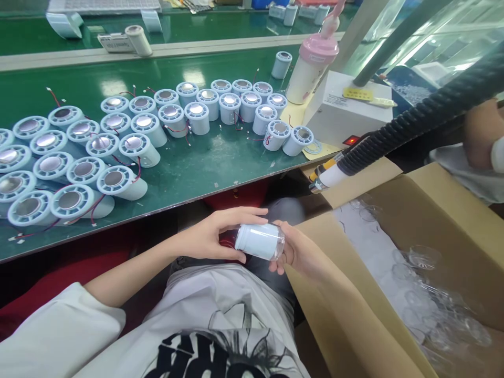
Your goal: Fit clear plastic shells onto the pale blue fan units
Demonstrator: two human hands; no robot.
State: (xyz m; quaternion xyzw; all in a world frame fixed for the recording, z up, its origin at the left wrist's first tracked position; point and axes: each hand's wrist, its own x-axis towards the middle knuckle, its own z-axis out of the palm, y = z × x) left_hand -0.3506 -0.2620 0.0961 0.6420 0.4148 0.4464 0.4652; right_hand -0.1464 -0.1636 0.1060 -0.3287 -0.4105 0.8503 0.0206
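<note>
A light-blue cylindrical part lies nearly sideways between my two hands, above my lap. A clear plastic cover surrounds its right end. My right hand grips the covered end, thumb above and fingertips below. My left hand is around the other end, fingers along the top and thumb at the lower edge, with a gap at the palm. Behind the hands, several similar light-blue parts stand on the green table, with round silvery centres and thin red and dark wires.
An open cardboard box at my right holds several clear plastic covers. A black ribbed hose crosses above it. A white device and a pink-lidded cup stand at the table's right end. Another person's arm shows at far right.
</note>
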